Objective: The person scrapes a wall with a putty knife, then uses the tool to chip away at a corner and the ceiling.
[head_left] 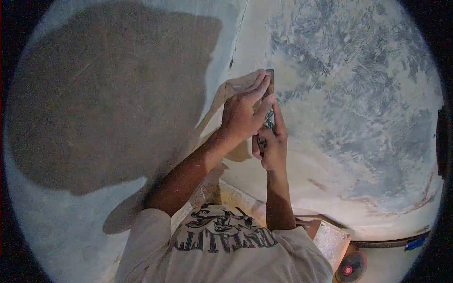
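Note:
A long, narrow sanding block [270, 78] with a dark, worn handle rests on a pale, curved panel [302, 165]. My left hand [245, 111] lies over its far end, with the fingers stretched along it and pressed together. Closer to me, my right hand [276, 139] grips the handle, its index finger pointing forward along the block. The two hands nearly touch. My hands hide much of the block, and its underside faces the panel out of sight.
Patchy grey, scuffed areas [358, 85] cover the panel on the right. A seam [239, 33] runs beyond my hands. A large shadow [113, 94] falls on the grey-blue surface at left. At bottom right are a round dark disc [354, 266] with a red centre and blue tape [415, 243].

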The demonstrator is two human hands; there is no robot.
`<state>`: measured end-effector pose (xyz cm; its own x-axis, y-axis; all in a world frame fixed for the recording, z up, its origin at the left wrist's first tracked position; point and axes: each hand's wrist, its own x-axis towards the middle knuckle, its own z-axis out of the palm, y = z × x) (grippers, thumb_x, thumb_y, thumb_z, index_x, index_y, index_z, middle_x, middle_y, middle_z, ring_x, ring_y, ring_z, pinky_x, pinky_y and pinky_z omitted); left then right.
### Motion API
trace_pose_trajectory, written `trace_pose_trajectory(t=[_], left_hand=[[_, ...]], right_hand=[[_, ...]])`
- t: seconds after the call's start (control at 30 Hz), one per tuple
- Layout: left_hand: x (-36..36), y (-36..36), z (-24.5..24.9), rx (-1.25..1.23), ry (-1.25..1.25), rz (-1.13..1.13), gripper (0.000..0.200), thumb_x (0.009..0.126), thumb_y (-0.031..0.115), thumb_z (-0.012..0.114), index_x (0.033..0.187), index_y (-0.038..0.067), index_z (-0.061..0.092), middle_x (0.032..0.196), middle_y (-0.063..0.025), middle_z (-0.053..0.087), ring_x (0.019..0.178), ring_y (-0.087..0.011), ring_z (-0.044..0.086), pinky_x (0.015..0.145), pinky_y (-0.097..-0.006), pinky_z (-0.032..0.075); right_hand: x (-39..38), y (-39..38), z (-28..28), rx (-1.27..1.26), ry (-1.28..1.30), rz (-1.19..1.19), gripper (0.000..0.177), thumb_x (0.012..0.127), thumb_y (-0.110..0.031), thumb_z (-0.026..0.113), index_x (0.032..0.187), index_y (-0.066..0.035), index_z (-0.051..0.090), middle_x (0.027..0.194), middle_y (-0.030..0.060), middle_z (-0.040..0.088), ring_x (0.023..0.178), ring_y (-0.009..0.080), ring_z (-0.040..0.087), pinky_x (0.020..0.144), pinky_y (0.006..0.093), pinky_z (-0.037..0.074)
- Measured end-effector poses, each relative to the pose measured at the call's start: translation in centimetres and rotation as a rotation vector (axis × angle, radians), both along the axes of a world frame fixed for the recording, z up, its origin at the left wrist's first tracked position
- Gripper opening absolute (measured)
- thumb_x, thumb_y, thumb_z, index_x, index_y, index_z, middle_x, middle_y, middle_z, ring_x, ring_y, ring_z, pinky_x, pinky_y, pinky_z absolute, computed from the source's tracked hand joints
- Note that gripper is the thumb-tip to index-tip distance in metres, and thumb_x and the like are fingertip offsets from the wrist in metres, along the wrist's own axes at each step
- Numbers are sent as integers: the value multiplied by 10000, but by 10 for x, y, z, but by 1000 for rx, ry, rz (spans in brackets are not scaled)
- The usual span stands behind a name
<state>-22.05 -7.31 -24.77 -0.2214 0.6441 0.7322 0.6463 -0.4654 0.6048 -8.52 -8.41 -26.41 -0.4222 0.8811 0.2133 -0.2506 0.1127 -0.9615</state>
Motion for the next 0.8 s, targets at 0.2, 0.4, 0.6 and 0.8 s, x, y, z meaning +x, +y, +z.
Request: trace_pose_trajectory(t=[0.2,0.4,0.6,0.8], left_hand=[[-2,-8,5,-50,15,-113,584,961,221,571,1440,-67,403,1499,-280,382,1363,-403,426,1114,-417,375],[0,-11,1,-65,60,-75,574,965,189,534,1450,-76,377,1507,-298,355,1367,-419,412,1119,-421,368],[-3,-12,-2,-53,99,-90,580,948,129,503,1468,-72,342,1493,-323,358,1377,-420,398,1129,-426,351],[-2,-4,5,-28,100,-28,579,945,117,495,1474,-61,342,1494,-319,361,1379,-421,393,1132,-433,345]], right_hand=[[-18,-5,13,-209,206,13,550,993,-146,429,1534,-122,328,738,46,609,373,77,424,308,216,321],[-32,-3,2,-57,96,-66,458,1069,-254,407,1505,-115,382,768,25,599,428,59,454,348,221,352],[-40,0,-6,16,95,-130,442,1076,-231,401,1505,-125,386,689,0,584,399,39,428,333,205,327],[-35,16,-11,83,-19,-168,469,1057,-189,437,1501,-53,377,1022,90,618,788,112,555,651,252,452]])
